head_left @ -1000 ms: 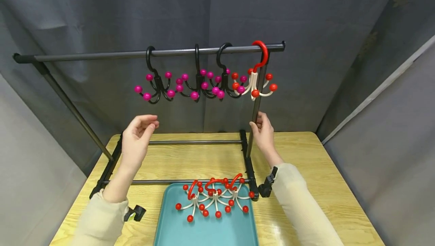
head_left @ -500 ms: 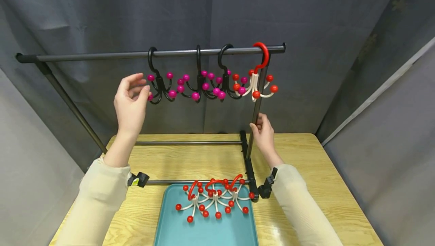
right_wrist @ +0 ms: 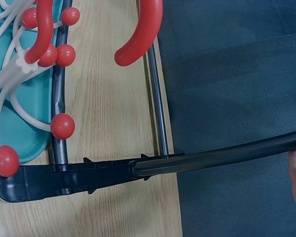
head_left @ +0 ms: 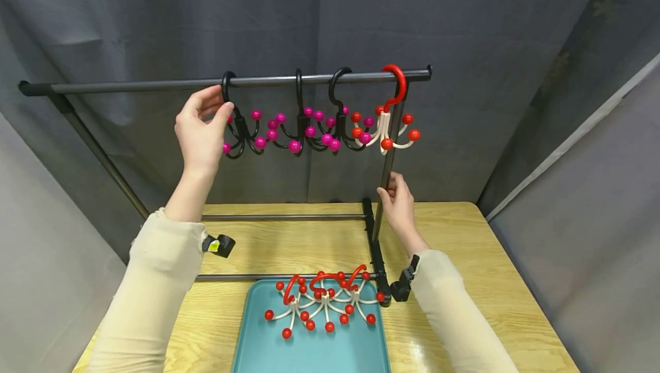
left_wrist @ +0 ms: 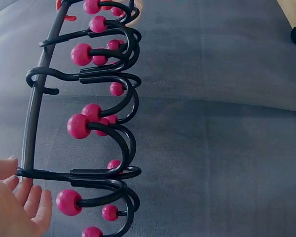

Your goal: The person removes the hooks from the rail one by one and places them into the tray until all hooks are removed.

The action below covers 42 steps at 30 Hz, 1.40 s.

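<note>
My left hand (head_left: pixel 200 132) is raised at the rack's top rail, beside the hook of the leftmost black hanger (head_left: pixel 240 124) with pink balls. In the left wrist view its fingers (left_wrist: pixel 33 202) lie spread behind the rail, with the thumb apart from them near that hook (left_wrist: pixel 44 174); I see no firm pinch. Lower right, my right hand (head_left: pixel 399 204) grips the upright post (head_left: pixel 387 175) of the black rack between thumb and fingers. Two more black hangers (head_left: pixel 302 124) and a white hanger with a red hook (head_left: pixel 395 83) hang further right on the rail (head_left: pixel 154 84).
A teal tray (head_left: pixel 309 356) lies on the wooden table (head_left: pixel 464 281) in front of the rack. In it are three white hangers (head_left: pixel 325 298) with red hooks and balls, lying close together. The rack's lower bars (head_left: pixel 294 217) cross the table. Grey curtains (head_left: pixel 309 12) surround it.
My left hand has risen from below the rail to the leftmost black hanger's hook. The right hand has stayed on the post. The hangers hang where they were.
</note>
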Motion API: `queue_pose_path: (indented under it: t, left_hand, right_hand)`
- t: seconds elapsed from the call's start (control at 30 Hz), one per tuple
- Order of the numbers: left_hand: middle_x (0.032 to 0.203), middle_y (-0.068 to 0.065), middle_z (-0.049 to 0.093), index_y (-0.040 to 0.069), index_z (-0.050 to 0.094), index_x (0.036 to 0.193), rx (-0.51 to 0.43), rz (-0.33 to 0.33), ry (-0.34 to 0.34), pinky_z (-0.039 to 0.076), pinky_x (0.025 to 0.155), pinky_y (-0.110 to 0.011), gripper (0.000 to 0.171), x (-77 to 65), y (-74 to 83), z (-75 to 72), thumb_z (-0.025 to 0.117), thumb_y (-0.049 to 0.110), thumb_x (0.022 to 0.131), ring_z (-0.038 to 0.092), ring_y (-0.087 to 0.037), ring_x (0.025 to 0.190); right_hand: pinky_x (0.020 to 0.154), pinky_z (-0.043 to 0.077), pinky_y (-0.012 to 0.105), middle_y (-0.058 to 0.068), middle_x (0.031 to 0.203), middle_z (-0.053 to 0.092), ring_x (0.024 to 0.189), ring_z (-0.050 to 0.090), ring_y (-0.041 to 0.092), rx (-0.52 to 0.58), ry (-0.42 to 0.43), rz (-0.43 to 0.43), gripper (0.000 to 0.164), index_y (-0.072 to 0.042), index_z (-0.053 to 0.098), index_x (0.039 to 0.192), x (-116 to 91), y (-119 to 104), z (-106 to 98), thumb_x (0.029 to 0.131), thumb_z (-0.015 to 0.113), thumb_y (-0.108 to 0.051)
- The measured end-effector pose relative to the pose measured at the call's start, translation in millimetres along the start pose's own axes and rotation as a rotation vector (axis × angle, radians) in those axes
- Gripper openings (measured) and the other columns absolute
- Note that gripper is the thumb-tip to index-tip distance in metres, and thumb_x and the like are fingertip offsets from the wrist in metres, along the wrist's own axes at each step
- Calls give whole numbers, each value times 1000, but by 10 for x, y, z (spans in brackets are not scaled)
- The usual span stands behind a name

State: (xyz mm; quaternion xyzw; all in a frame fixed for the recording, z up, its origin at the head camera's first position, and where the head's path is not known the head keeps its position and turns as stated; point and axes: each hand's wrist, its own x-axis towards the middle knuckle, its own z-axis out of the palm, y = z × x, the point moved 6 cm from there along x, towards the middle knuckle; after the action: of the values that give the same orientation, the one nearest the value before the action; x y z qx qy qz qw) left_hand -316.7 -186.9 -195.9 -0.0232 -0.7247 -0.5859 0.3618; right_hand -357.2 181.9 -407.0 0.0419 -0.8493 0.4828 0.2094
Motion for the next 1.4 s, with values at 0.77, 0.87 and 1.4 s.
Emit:
queue_pose_path:
  t: [0.77, 0.87, 1.4]
  left_hand:
    - [92, -9, 67, 7, 68, 102, 43, -17, 63, 49, 66, -11, 21, 94, 23, 48, 67, 7, 81, 59, -4, 75]
    - [91, -6, 67, 7, 68, 102, 9, -7, 92, 49, 66, -12, 22, 98, 42, 15, 67, 6, 80, 59, -5, 76]
    - [81, -1, 64, 3, 70, 96, -171, 64, 145, 50, 68, -14, 18, -55, 420, -198, 68, 1, 78, 57, -10, 74]
  right_hand:
    - [78, 51, 41, 20, 102, 54, 91, 57, 30, 12, 23, -12, 37, -3, 44, 122, 5, 3, -9, 89, 57, -11]
    - [78, 51, 41, 20, 102, 54, 90, 57, 30, 15, 23, -15, 36, -3, 44, 122, 3, 1, 2, 89, 57, -12]
    - [77, 52, 40, 19, 99, 54, 89, 58, 29, 18, 30, -18, 35, -4, 46, 120, 8, 28, 17, 89, 57, -11]
